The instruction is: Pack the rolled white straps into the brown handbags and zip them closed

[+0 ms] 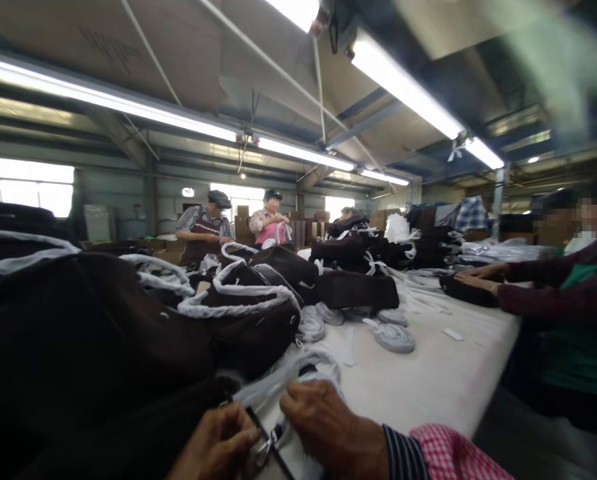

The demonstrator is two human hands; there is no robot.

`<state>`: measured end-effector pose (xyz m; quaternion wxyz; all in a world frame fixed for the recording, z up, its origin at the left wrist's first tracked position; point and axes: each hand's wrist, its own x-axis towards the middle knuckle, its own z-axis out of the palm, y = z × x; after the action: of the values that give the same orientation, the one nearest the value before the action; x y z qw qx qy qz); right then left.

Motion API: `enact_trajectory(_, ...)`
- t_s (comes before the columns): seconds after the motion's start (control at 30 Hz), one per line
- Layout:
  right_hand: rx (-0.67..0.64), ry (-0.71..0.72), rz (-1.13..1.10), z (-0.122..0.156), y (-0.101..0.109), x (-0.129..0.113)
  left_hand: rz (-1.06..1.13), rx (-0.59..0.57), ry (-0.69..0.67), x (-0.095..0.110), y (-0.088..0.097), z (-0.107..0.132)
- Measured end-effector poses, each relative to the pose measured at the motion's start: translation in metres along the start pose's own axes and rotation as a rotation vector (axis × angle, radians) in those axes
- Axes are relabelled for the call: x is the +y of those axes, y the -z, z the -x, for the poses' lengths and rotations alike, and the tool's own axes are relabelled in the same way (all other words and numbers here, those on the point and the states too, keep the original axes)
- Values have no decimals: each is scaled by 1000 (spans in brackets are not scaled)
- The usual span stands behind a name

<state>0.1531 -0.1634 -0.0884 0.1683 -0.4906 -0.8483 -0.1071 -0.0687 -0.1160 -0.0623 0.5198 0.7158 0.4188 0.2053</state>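
Note:
At the bottom of the head view my left hand [219, 440] is closed, its fingertips pinching a narrow dark strap [279, 461]. A shiny metal snap hook [264, 450] hangs at the strap between my two hands. My right hand [323, 420] is curled shut around a strap wrapped in white covering [298, 365], close to the hook. Its fingertips are partly hidden. Just beyond and to the left lies a dark brown bag [258, 333] with metal eyelets and a white-wrapped handle [233, 307].
Dark bags [356, 290] are piled along the white table [428, 373]. Coiled grey-white straps [394, 338] lie beyond my right hand. A co-worker [568, 300] at the right rests hands on a dark bag. Other people [206, 230] stand across the table.

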Motion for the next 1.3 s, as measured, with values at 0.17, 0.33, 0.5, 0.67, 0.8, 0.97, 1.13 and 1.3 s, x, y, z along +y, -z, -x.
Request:
enact_trajectory(0.17, 109, -201, -312, 2, 26, 12, 139, -42, 44, 6, -1, 7)
enact_trajectory(0.33, 251, -385, -972, -14, 14, 4, 241, -62, 69, 2, 0, 7)
enact_trajectory(0.5, 186, -455, -1694, -33, -4, -16, 252, 44, 22, 7, -6, 14)
enact_trajectory(0.67, 150, -479, -1782, -32, -6, -22, 226, 137, 22, 11, -11, 16)
enact_trajectory(0.8, 79, -530, -1739, -28, -6, -22, 234, 191, 27, 10, -14, 15)
enact_trajectory(0.97, 28, -549, -1689, -28, -11, -24, 215, 198, 20, 11, -15, 16)
enact_trajectory(1.13, 37, -551, -1710, -30, -12, -26, 190, 201, 17, 13, -15, 17)
enact_trajectory(1.3, 52, -540, -1677, -31, -12, -28, 192, 203, 9, 11, -15, 16)
